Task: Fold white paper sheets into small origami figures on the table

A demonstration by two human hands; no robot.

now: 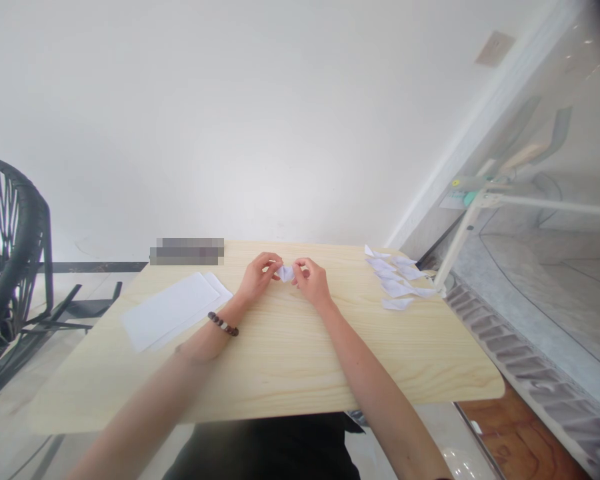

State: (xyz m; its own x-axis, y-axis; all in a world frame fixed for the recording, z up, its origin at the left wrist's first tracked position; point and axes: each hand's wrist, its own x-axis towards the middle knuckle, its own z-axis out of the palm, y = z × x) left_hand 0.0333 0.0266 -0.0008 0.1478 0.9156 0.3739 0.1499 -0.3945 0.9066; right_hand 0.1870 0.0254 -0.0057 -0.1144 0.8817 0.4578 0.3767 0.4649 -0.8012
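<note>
A small folded piece of white paper (285, 273) is held up between my two hands, over the middle of the wooden table (280, 360). My left hand (260, 277), with a dark bead bracelet (223, 324) on its wrist, pinches the paper's left end. At its right end, the thumb and fingers of my right hand (311, 280) are closed on it. Several folded white paper pieces (397, 287) with pointed ends lie in a loose group on the table's right side. Flat white sheets (173, 310) overlap on the left side.
A pixelated dark object (187, 252) sits at the table's back left. Behind the table rises a white wall (280, 133). To the left stands a dark woven chair (17, 260). A white metal frame (463, 247) is close to the table's right edge.
</note>
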